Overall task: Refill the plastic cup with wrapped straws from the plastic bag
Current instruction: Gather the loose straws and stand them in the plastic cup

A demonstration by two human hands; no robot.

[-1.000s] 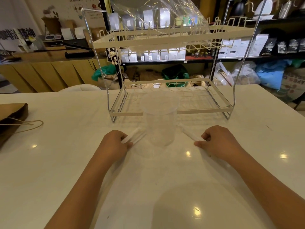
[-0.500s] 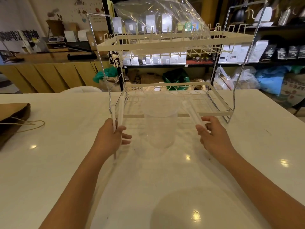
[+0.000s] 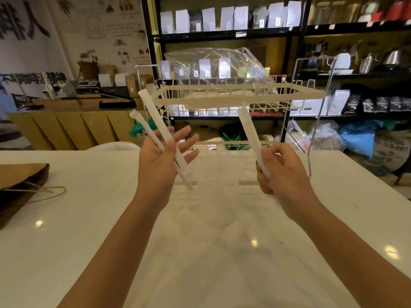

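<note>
My left hand (image 3: 160, 161) is raised above the table, its thumb pinching two paper-wrapped straws (image 3: 153, 114) against the palm while the fingers spread out. My right hand (image 3: 282, 172) curls round a single wrapped straw (image 3: 248, 130) that points up and to the left. Between the hands the clear plastic cup (image 3: 218, 174) shows only faintly on the table, in front of the rack. The clear plastic bag (image 3: 222, 72) lies crumpled on the rack's top shelf, beyond both hands.
A cream two-tier wire rack (image 3: 307, 94) stands on the white table (image 3: 89, 218) just behind the cup. A brown paper bag with a cord handle (image 3: 17, 185) lies at the left edge. Shelves of packets and kettles fill the background.
Both hands have lifted their straws from the table beside the cup to chest height in front of the rack. The straws now point upward. The view has tilted up.
</note>
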